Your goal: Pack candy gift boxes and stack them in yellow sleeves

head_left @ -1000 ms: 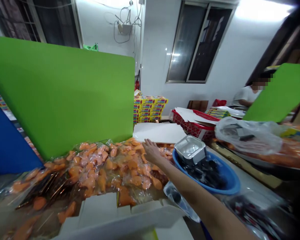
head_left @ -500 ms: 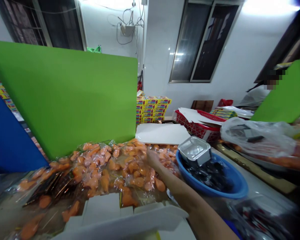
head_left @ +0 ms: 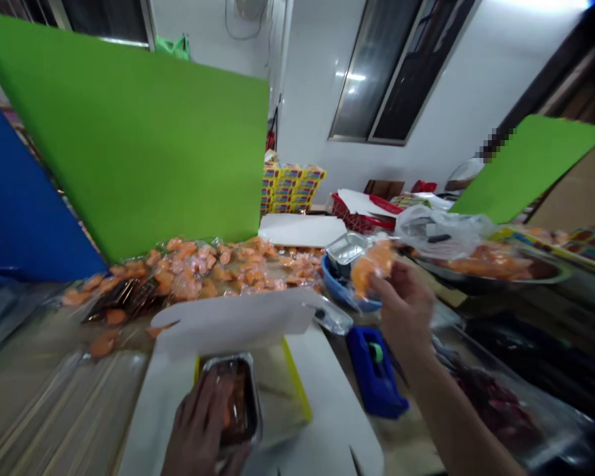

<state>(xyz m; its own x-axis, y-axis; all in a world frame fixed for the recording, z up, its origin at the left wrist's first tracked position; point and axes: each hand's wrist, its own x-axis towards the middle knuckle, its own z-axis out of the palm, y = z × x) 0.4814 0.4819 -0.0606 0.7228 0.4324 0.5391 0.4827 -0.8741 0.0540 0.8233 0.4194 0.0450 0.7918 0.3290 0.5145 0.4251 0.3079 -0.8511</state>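
Note:
My right hand (head_left: 409, 304) is raised right of centre, its fingers closed on an orange piece in a clear plastic wrapper (head_left: 371, 268). Below and to the left, an unfolded white box (head_left: 272, 317) with yellow edges lies in front of me. Inside it sits a small foil tray (head_left: 256, 403) with dark, shiny packed contents. My left hand (head_left: 201, 423) reaches over the tray's left side, fingers across the rim and thumb at the near end. Its fingertips partly hide the contents. Many more wrapped orange pieces (head_left: 248, 264) lie spread behind the box.
A blue basin (head_left: 334, 284) holding a foil tray stands behind my right hand. A blue tape dispenser (head_left: 377, 377) lies right of the box. Green (head_left: 178, 145) and blue (head_left: 24, 192) panels rise at left. Yellow boxes (head_left: 290, 188) are stacked behind. A person is partly visible at far right.
My right hand has come back from the orange pile to the right, now with a wrapped orange piece. The view has tipped down, bringing my left hand and the foil tray into sight.

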